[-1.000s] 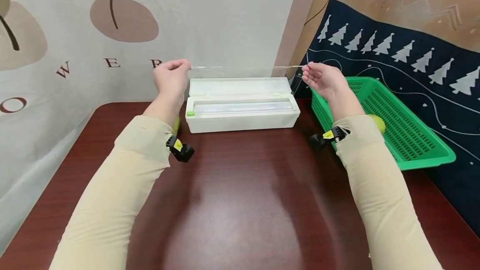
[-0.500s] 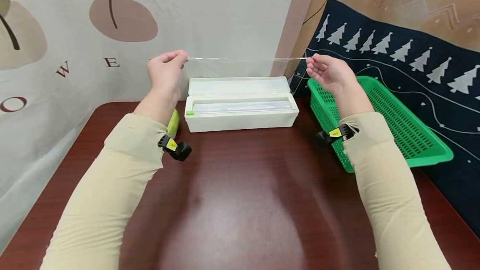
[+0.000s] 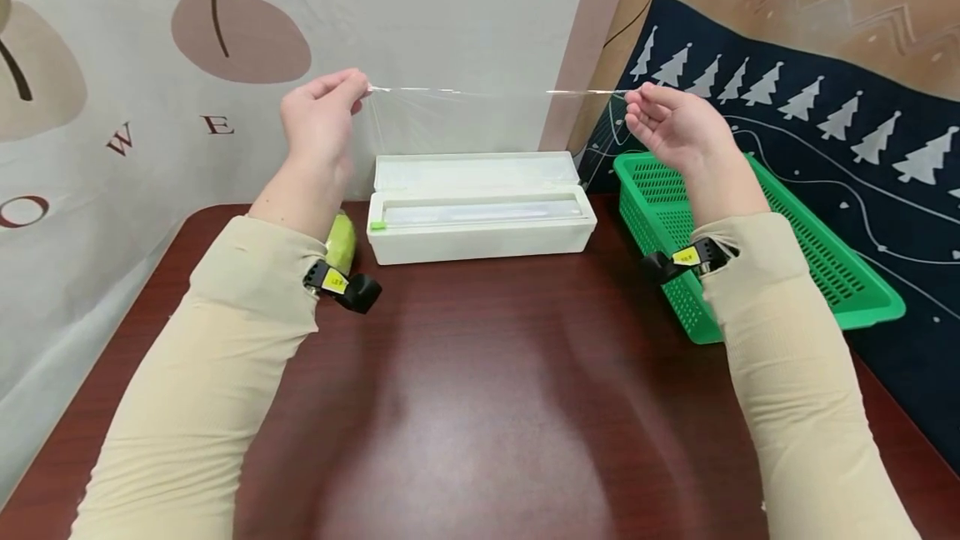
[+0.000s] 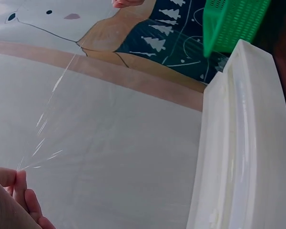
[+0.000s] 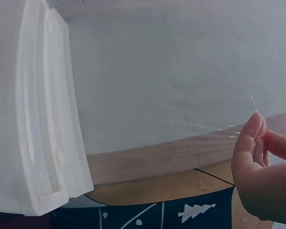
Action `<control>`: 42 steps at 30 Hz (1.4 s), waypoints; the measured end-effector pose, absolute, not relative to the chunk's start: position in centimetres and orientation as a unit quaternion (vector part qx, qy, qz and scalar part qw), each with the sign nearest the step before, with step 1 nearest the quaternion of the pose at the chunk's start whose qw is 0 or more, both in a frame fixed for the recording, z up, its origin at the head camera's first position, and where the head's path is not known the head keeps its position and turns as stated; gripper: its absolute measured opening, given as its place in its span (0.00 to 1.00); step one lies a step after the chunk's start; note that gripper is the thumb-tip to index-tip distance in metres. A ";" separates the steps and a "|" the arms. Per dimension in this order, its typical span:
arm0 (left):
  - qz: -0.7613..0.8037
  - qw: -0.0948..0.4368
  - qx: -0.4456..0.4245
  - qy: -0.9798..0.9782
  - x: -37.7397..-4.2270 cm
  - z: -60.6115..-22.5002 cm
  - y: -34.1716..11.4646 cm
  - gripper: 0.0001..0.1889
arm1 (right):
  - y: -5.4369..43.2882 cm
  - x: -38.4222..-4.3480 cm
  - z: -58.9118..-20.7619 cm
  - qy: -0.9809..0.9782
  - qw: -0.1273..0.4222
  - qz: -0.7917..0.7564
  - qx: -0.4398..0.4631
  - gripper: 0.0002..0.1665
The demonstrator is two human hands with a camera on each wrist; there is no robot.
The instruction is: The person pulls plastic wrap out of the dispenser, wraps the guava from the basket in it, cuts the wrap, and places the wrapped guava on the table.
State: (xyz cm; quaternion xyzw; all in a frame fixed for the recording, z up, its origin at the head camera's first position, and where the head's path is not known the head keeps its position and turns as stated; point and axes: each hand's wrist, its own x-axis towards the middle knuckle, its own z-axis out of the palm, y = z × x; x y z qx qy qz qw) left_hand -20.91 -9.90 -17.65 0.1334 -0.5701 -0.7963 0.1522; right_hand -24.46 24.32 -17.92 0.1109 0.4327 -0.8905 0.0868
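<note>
Clear plastic wrap is stretched between both hands above a white wrap dispenser box. My left hand pinches one corner of the film between thumb and finger. At the other corner my right hand does the same, palm partly turned to the head camera. The film's top edge shows as a thin shiny line, and the sheet hangs down toward the dispenser. The dispenser's lid stands raised at the back, and a roll lies inside. In the left wrist view, creases fan out from the left fingertips.
A green plastic basket stands at the right, partly behind the right forearm. Beside the left wrist a yellow-green object is partly hidden on the brown table. Printed cloths hang behind the table.
Both hands have risen and moved a little farther apart, drawing the film higher above the dispenser. More of the yellow-green object shows. The dispenser has stayed in place.
</note>
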 end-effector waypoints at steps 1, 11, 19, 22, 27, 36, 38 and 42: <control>-0.797 0.151 0.129 -0.570 -20.8 -17.5 -9.9 0.08 | 24.4 -24.4 -17.8 0.432 0.086 -0.891 0.109 0.07; -0.813 0.156 0.109 -0.550 -20.2 -16.4 -10.2 0.08 | 24.7 -23.8 -16.6 0.421 0.074 -0.900 0.088 0.07; -0.832 0.154 0.097 -0.524 -19.7 -15.6 -10.3 0.05 | 25.0 -23.3 -15.9 0.417 0.069 -0.904 0.067 0.05; -0.837 0.151 0.098 -0.516 -19.5 -15.4 -10.3 0.03 | 25.1 -23.2 -15.6 0.413 0.069 -0.906 0.058 0.04; -0.842 0.154 0.093 -0.509 -19.2 -14.9 -10.3 0.03 | 25.3 -23.0 -15.2 0.408 0.065 -0.910 0.042 0.04; -0.838 0.173 0.053 -0.515 -18.3 -14.5 -10.5 0.04 | 25.9 -22.2 -14.5 0.410 0.049 -0.911 0.018 0.05; -0.830 0.177 0.034 -0.527 -18.1 -14.6 -10.7 0.03 | 26.1 -22.0 -14.5 0.429 0.036 -0.903 0.002 0.05; -0.781 0.158 -0.028 -0.603 -17.7 -14.6 -11.5 0.07 | 26.1 -21.7 -14.6 0.489 -0.008 -0.871 -0.033 0.07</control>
